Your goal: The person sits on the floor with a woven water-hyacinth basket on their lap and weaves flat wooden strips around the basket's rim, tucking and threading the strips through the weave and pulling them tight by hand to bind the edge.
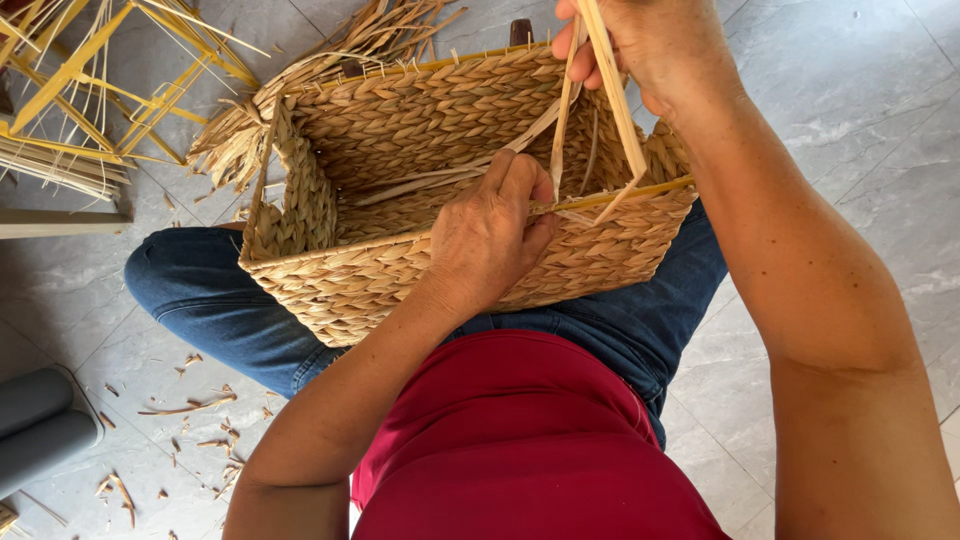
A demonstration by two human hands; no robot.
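Observation:
A rectangular woven straw basket [400,130] rests on my lap, its opening facing up and away. My left hand [490,235] grips the basket's near rim, fingers curled over the edge beside a yellow frame rod. My right hand [650,45], raised above the far right corner, is shut on flat straw strands [615,100] that run down to the near rim. Loose strand ends stick out of the basket's left and far edges.
A yellow metal frame [90,70] with straw bundles lies at the upper left on the grey tiled floor [850,90]. Straw scraps [190,405] litter the floor at the lower left, near a grey cylindrical object [35,420]. My legs are in blue jeans.

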